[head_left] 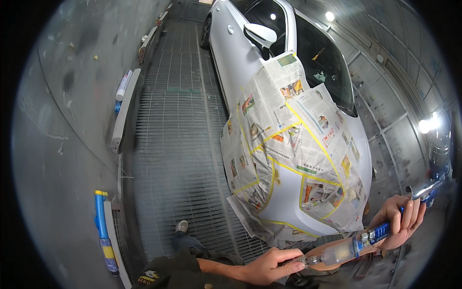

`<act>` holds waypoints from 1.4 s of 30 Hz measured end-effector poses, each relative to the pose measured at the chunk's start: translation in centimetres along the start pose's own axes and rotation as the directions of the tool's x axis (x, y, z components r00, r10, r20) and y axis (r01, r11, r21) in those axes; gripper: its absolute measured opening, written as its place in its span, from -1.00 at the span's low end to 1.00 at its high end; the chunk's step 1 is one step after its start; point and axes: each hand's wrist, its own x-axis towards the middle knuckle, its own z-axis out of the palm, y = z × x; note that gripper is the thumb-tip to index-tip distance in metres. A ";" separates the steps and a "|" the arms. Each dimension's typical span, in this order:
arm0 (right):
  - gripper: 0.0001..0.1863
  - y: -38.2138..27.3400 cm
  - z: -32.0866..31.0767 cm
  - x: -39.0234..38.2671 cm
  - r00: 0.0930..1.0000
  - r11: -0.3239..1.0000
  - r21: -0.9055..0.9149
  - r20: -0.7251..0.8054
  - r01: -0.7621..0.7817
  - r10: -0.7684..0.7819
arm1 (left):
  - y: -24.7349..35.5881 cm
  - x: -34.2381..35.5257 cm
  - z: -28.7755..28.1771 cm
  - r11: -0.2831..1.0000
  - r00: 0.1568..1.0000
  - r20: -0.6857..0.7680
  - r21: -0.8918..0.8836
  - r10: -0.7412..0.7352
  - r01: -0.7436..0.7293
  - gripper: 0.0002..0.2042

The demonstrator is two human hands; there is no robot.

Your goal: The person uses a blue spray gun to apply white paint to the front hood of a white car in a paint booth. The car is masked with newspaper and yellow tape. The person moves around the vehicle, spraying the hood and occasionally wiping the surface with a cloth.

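Note:
In my right hand [403,219] is a spray gun [425,190] with a shiny metal head and blue parts, the fingers wrapped round its handle. A clear cylinder with a blue collar, like an inline air filter [339,253], extends from the handle toward my left hand [273,266]. My left fingers are closed on the metal hose fitting [308,261] at the cylinder's lower end. Ahead of my hands stands a white car [236,48]. Its front corner is covered with newspaper [269,115] edged in yellow masking tape [320,142], leaving a white bumper patch [288,192] bare.
A metal grate floor [175,144] runs along the car's side. On the left, ledges on the grey wall [77,120] hold a white roll [123,85] and a blue and yellow tube [103,226]. Bright lamps [426,126] shine at right. My shoe [182,226] rests on the grate.

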 end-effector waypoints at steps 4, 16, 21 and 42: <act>-0.78 7.0 -0.2 0.4 0.945 0.950 -0.188 0.167 -0.249 0.281 | 3.2 -1.3 -5.4 0.998 0.999 -0.027 -0.032 -0.046 0.045 -0.75; -0.53 16.3 -2.6 -3.0 0.833 0.608 -0.636 -0.549 -0.475 0.076 | -1.2 -2.7 -13.3 0.920 0.948 -0.249 0.380 0.198 -0.093 -0.71; -0.40 20.5 -8.6 -3.9 0.785 0.614 -0.517 -0.217 -0.596 0.580 | -7.8 -4.0 -14.9 0.944 0.966 -0.259 0.316 -0.008 0.092 -0.70; -0.67 25.3 -21.8 -13.1 0.472 0.258 -0.396 -0.705 -0.881 0.530 | -6.7 -3.0 -25.1 0.916 0.871 -0.346 0.067 -0.350 0.395 -0.67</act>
